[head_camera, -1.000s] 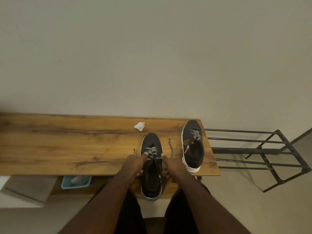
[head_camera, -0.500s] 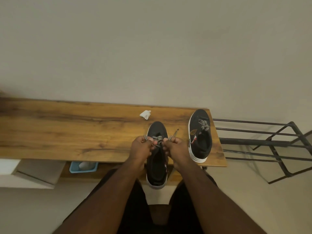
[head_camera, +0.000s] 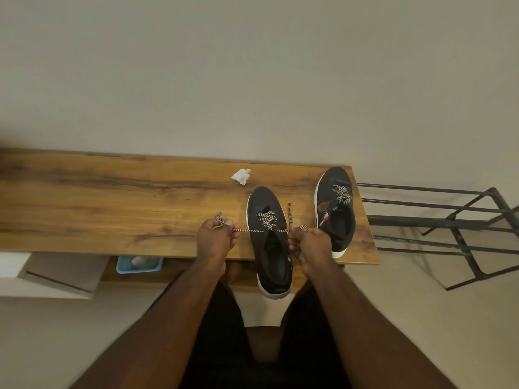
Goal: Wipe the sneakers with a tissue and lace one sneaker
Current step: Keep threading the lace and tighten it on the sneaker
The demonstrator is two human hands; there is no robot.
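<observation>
Wooden bench (head_camera: 112, 203) (metal rack (head_camera: 449, 220) beside)

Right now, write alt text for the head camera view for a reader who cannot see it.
Two hands pull a checkered lace taut sideways across a black sneaker on a wooden table: left hand and right hand each pinch an end. A second sneaker sits to the right, a crumpled tissue behind.

Not much on this person really: both forearms are bare right up to where they leave view, no sleeves showing, no watch, no bracelets. The left hand (head_camera: 214, 237) has what looks like a thin yellowish ring or band on one finger, too small to be sure. The right hand (head_camera: 310, 245) is plain, nothing on it. Short nails from what I can see. Below the forearms they're wearing something black, shorts or trousers, can't tell which.
</observation>
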